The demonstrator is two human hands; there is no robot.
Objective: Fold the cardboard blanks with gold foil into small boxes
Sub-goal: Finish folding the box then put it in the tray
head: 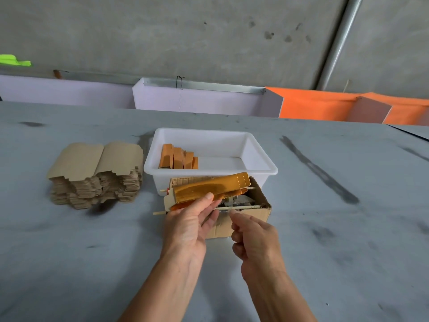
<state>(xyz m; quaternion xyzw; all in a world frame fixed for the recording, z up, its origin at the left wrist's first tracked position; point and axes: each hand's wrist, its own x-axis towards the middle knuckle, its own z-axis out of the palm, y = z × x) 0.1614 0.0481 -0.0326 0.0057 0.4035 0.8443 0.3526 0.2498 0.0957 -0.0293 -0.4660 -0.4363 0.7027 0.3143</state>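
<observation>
Reaching forward over a grey table (69, 252), the left hand (188, 225) pinches a gold foil blank (210, 188) between thumb and fingers above a small open cardboard box (260, 211). The right hand (254, 238), fingers curled, pinches something small and pale that is too blurred to identify. Beyond, a white tub (262, 168) holds folded gold boxes (178, 158). Left of it sits a stack of brown blanks (95, 175).

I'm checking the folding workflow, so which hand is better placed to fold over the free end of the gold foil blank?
Right, probably. The left hand already pinches the gold foil blank near its left end, while the right hand sits just below its free end, holding no blank.
</observation>
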